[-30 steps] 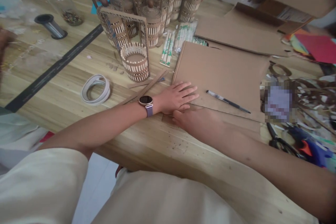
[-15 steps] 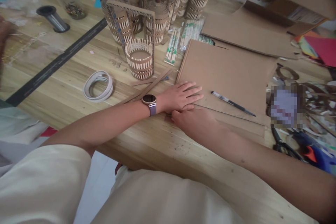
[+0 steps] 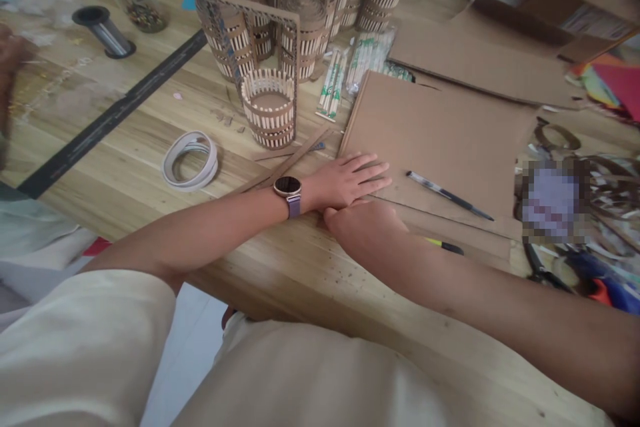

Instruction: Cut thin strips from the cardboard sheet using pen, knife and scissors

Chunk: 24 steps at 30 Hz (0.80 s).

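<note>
My left hand [image 3: 347, 180], with a watch on its wrist, lies flat with fingers spread on the near left part of a brown cardboard sheet [image 3: 440, 127]. Right beside it, my right hand [image 3: 363, 227] is closed, its thumb side close against the left hand. From behind my right wrist sticks the yellow and black end of a utility knife [image 3: 445, 245]; its blade is hidden by the hand. A cut line runs along the sheet's near edge, setting off a narrow strip [image 3: 465, 240]. A black pen [image 3: 450, 195] rests on the cardboard.
Small stick-and-cardboard baskets [image 3: 270, 110] stand at the back, beside wrapped sticks [image 3: 333, 83]. At left are a tape roll [image 3: 190, 161], a wire spool [image 3: 105, 32] and a glass jar [image 3: 143, 13]. Scissors [image 3: 543, 267] and cardboard scraps lie right. Another person's hand [image 3: 10, 53] shows far left.
The yellow and black knife end has come into view behind my right wrist, and my right hand has shifted slightly. My left hand stays flat on the cardboard. The whole view has shifted a little.
</note>
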Each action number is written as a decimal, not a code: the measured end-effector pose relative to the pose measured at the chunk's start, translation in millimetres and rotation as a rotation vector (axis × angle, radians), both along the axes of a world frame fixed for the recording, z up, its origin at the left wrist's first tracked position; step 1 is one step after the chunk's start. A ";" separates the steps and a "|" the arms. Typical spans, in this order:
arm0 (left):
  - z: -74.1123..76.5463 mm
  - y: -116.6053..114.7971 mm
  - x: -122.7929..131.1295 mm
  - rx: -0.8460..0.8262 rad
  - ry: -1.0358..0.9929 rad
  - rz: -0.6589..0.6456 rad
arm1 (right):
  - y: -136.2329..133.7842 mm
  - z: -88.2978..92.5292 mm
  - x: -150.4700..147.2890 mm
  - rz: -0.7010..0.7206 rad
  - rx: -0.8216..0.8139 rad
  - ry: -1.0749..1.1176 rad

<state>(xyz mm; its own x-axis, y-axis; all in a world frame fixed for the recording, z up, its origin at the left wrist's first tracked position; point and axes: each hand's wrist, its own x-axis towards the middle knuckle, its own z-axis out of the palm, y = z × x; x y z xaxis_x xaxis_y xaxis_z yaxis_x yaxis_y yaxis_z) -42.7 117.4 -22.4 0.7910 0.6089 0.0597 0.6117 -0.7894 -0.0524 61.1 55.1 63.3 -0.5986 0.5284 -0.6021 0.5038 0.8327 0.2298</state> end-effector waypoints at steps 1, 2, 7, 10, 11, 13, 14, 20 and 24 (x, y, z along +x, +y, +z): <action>0.0 0.0 0.1 -0.003 0.002 -0.001 | -0.9 0.0 -0.2 -0.009 0.000 0.011; -0.2 0.0 0.2 -0.007 0.007 -0.002 | -1.8 -0.2 -0.2 -0.020 0.008 0.023; -2.5 0.7 -0.3 -0.019 0.014 -0.006 | -3.8 -5.5 5.9 -0.027 0.039 0.090; -1.7 0.3 -1.1 -0.024 0.008 -0.010 | -1.8 -10.1 12.8 -0.007 0.027 0.128; -1.1 0.0 -1.3 -0.029 0.013 -0.012 | -0.8 -11.4 15.0 -0.005 0.027 0.135; 0.2 -0.7 -1.7 -0.037 0.027 -0.013 | 1.0 -13.2 19.1 -0.002 0.024 0.149; 0.8 -0.9 -1.8 -0.040 0.035 -0.012 | 1.9 -13.8 21.0 0.000 0.021 0.155; 1.5 -0.8 -1.6 -0.037 0.030 -0.008 | 6.3 -15.7 31.5 -0.025 -0.014 0.158; 0.5 -1.0 -1.2 -0.045 0.009 -0.008 | 6.6 -15.1 40.3 -0.051 -0.014 0.132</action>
